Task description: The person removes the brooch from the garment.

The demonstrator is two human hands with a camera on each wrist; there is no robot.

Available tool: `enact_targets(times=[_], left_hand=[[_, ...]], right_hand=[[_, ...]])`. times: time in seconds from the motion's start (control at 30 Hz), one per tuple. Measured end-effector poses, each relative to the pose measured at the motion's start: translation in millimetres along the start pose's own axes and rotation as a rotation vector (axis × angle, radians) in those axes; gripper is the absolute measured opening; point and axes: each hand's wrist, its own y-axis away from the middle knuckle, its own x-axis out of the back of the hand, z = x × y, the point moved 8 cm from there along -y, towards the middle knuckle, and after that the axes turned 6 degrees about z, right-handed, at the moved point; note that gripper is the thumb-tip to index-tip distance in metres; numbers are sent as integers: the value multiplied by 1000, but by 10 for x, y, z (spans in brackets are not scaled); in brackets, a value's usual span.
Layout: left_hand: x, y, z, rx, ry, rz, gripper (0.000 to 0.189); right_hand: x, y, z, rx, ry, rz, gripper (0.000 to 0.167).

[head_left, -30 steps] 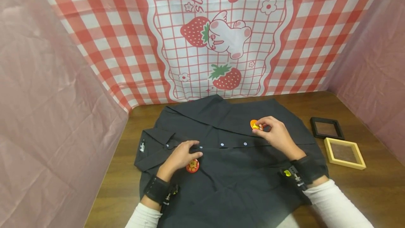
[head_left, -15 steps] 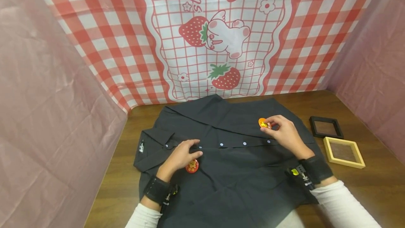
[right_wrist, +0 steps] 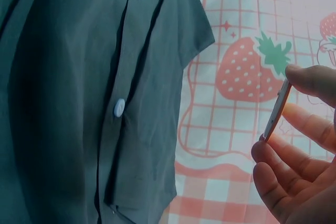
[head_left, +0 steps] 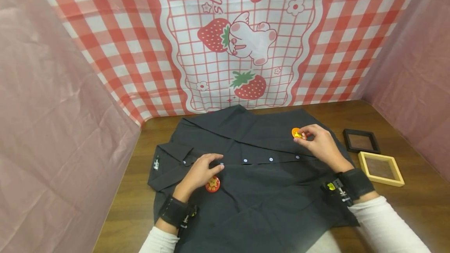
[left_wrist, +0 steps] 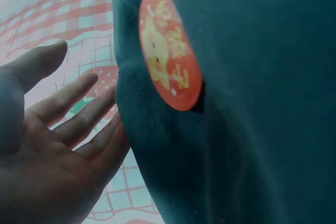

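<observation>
A dark grey button-up shirt point(head_left: 260, 194) lies spread on the table, its collar toward the left. Over its upper right part, my right hand point(head_left: 321, 145) pinches a round orange badge point(head_left: 296, 132) by its edge between thumb and fingers. The right wrist view shows this badge point(right_wrist: 277, 111) edge-on, held above the shirt. My left hand point(head_left: 202, 173) holds nothing, its fingers relaxed near the button placket. Just below it, a round red badge point(head_left: 212, 184) with a yellow figure sits on the shirt front. In the left wrist view, that badge point(left_wrist: 170, 51) shows yellow characters beside the figure.
At the right of the wooden table point(head_left: 415, 214) lie a black square frame point(head_left: 374, 143) and a light wooden frame point(head_left: 399, 171). A strawberry-patterned cloth point(head_left: 260, 50) hangs behind the table, with pink cloth point(head_left: 63, 128) on both sides.
My right hand has moved to the right and slightly away from me with the orange badge, uncovering another shirt button. My left hand has stayed nearly still.
</observation>
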Motion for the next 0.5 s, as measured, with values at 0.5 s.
enact_targets(times=[0.5], left_hand=[[-18, -8, -30, 9, -44, -5, 39]], right_hand=[[313, -17, 241, -60, 43, 35, 34]])
